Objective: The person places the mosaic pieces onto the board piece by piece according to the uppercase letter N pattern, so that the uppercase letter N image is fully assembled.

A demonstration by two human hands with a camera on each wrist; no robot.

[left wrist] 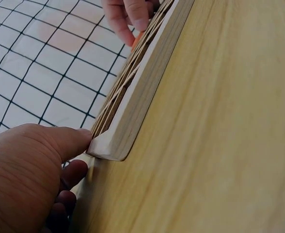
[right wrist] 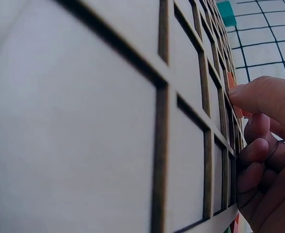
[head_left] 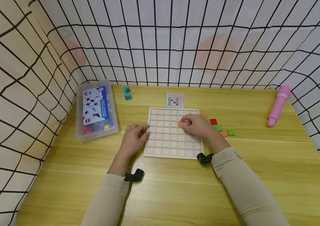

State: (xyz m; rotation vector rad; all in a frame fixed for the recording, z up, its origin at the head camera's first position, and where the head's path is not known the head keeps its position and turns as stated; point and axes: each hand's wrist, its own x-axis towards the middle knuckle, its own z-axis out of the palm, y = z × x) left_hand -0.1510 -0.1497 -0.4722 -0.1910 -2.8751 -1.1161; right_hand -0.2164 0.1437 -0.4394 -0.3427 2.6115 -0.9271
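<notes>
A pale wooden grid board point(head_left: 166, 143) lies flat on the table, divided into square cells. My right hand point(head_left: 197, 126) pinches a small orange square tile point(head_left: 180, 124) between thumb and finger, right at a cell in the upper right part of the grid. That orange tile point(right wrist: 233, 82) also shows at the fingertips in the right wrist view. My left hand point(head_left: 133, 138) touches the board's left edge with its fingertips. In the left wrist view, one digit of the left hand point(left wrist: 28, 170) meets the board's rim point(left wrist: 108, 145) near a corner.
Loose tiles lie right of the board: a red tile point(head_left: 213, 121), green tiles point(head_left: 231, 132) and orange ones point(head_left: 223, 134). A patterned card point(head_left: 174, 99) is behind it. Around stand a clear plastic box point(head_left: 97, 108), a teal block point(head_left: 127, 95), a pink cylinder point(head_left: 277, 108) and black wire mesh point(head_left: 171, 50).
</notes>
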